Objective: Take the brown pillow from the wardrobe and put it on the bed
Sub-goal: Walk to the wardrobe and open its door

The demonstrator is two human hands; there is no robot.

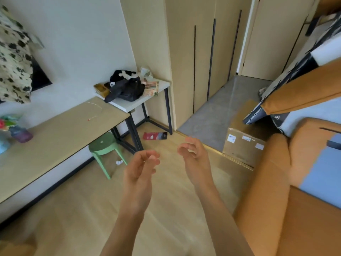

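The beige wardrobe [203, 58] stands ahead with its doors closed, thin black handles running down them. No brown pillow shows; the inside of the wardrobe is hidden. The bed [287, 182], with an orange-brown padded frame and a pale blue sheet, fills the right side. My left hand [142, 169] and my right hand [195, 157] are raised in front of me over the wood floor, fingers loosely curled, holding nothing.
A long desk [60, 137] runs along the left wall, a green stool [103, 146] under it. A small white table [162, 85] carries a black bag [127, 89]. A cardboard box [241, 146] sits on the floor by the bed. A red packet [155, 135] lies on the floor.
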